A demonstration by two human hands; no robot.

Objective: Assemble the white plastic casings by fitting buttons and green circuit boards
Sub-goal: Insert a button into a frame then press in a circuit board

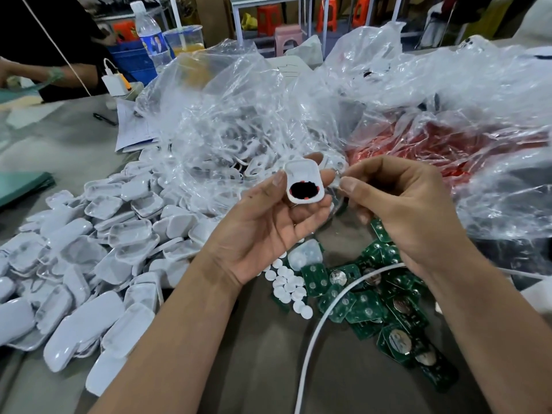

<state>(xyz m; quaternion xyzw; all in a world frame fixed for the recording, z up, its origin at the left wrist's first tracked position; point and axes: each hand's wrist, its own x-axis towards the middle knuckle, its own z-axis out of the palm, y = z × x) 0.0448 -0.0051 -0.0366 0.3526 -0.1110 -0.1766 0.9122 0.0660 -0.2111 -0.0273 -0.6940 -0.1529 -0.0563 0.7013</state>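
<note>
Left hand (268, 222) grips a white casing (304, 183), long axis upright, hollow facing viewer; right hand (397, 210) just beside pinches a small clear piece (337, 182)

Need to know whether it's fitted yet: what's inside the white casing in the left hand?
The white casing shows a dark oval opening with small red bits at its rim. Deeper in is too dark to see.

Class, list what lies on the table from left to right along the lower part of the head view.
Pile of white casings → white round buttons → white cable → green circuit boards.
</note>
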